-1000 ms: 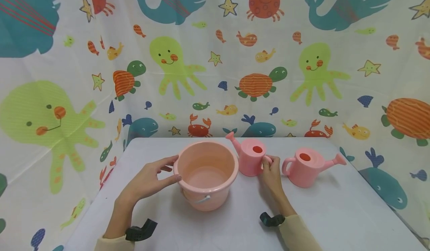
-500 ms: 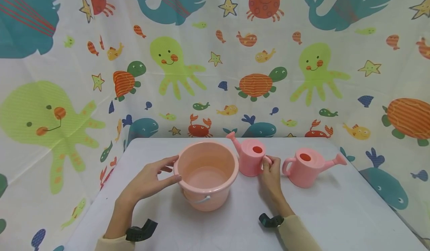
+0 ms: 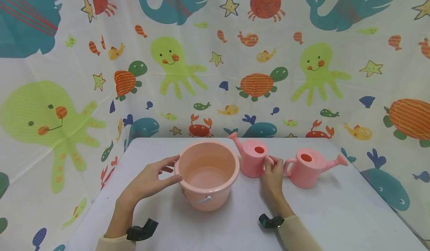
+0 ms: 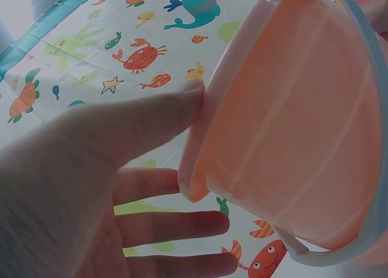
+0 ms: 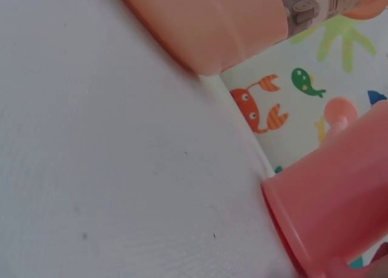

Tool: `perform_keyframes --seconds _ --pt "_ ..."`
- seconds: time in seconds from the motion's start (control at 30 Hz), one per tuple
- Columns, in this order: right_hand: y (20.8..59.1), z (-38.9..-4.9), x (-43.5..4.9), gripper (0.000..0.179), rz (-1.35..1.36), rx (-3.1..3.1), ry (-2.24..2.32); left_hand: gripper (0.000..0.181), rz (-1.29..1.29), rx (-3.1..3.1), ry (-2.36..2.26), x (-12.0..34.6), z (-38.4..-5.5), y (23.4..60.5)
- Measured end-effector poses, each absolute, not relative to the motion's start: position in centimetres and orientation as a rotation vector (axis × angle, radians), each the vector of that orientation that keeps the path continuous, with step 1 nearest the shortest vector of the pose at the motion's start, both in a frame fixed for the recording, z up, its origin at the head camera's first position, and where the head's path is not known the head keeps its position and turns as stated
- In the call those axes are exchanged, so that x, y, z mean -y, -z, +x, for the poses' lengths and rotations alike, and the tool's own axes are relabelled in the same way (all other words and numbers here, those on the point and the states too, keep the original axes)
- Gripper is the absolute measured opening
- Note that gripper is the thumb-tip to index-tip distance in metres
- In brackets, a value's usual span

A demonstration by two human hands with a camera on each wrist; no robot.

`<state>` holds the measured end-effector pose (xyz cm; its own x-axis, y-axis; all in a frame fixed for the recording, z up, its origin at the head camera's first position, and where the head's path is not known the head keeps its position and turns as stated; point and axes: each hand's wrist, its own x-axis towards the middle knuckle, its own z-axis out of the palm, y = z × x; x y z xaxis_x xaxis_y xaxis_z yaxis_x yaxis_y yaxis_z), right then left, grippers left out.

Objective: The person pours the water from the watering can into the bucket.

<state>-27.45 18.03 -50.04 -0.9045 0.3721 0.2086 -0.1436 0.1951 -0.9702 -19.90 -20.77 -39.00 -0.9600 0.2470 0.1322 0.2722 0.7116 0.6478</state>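
A peach-pink bucket [image 3: 206, 198] stands upright on the table, its pale handle [image 3: 201, 200] hanging down at the front. My left hand [image 3: 147, 180] touches the left of its rim with thumb and index finger. In the left wrist view the other fingers [image 4: 173, 225] reach out fairly straight below the rim. My right hand [image 3: 273, 178] pinches the handle of a pink watering can [image 3: 250, 163], which stands right of the bucket with its spout to the left. Only the can's lower part [image 5: 339, 193] shows in the right wrist view, with that hand mostly out of frame.
A second pink watering can [image 3: 305, 172] stands right of my right hand, spout to the right. Everything rests on a white table [image 3: 235, 228]. A curtain [image 3: 215, 72] printed with sea animals hangs behind and along the sides.
The head view has shifted slightly. The gripped watering can and my right hand sit a touch farther right. My left hand and the bucket hold still.
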Motion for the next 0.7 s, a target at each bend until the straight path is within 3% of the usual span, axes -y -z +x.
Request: perform_keyframes --seconds 0.7 --pt "45.7 -26.9 -18.8 0.042 -0.106 1.978 -1.678 0.071 -0.434 2.878 1.083 20.7 -19.8 38.9"
